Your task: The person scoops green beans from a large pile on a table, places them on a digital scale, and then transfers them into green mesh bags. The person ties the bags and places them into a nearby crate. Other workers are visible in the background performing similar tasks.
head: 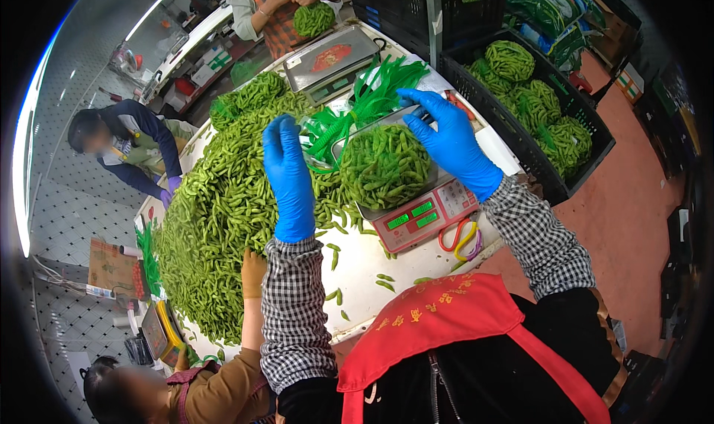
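A green mesh bag of edamame pods (385,167) rests on the pan of a pink digital scale (421,215) with lit green displays. My left hand (289,178), in a blue glove, is raised to the left of the bag, its fingers bent and apart from it. On the bag's other side is my right hand (449,139), also blue-gloved, fingers spread and holding nothing. Behind the bag lie empty green mesh bags (357,114). A large heap of loose pods (223,201) spreads to the left. Scissors with red and yellow handles (460,240) lie beside the scale.
A black crate (583,167) with filled mesh bags stands at right, another crate (385,5) behind it. A second scale (332,58) stands across the table. Co-workers are around the table; one gloved hand (254,273) reaches into the heap near my left forearm. Loose pods (385,282) lie in front.
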Motion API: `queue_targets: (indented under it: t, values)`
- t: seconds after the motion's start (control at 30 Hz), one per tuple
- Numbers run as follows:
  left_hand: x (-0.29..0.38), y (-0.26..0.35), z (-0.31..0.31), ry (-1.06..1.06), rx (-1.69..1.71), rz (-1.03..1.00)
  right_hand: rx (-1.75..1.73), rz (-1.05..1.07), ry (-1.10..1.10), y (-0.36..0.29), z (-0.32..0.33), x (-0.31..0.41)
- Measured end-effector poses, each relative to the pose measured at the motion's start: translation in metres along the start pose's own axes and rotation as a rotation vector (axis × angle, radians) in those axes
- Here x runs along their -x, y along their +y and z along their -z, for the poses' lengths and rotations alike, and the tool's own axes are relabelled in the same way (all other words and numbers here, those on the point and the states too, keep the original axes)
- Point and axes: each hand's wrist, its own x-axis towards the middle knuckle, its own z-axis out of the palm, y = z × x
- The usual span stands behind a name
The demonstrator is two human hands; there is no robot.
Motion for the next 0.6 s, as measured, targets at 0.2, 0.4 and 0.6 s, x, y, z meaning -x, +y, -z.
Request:
queue_targets:
  t: [0.2,0.4,0.6]
  values:
    - [-0.001,-0.016,0.009,0.044,-0.1,-0.05,-0.148,0.044,-0.036,-0.018,-0.007,-0.007]
    - [0.006,0.007,-0.013,0.071,-0.255,-0.48,-0.025,-0.087,0.031,0.002,-0.009,-0.036]
    - [0.013,0.014,-0.043,-0.367,-0.45,-0.477,0.193,-0.306,-0.365,0.015,-0.024,-0.044]
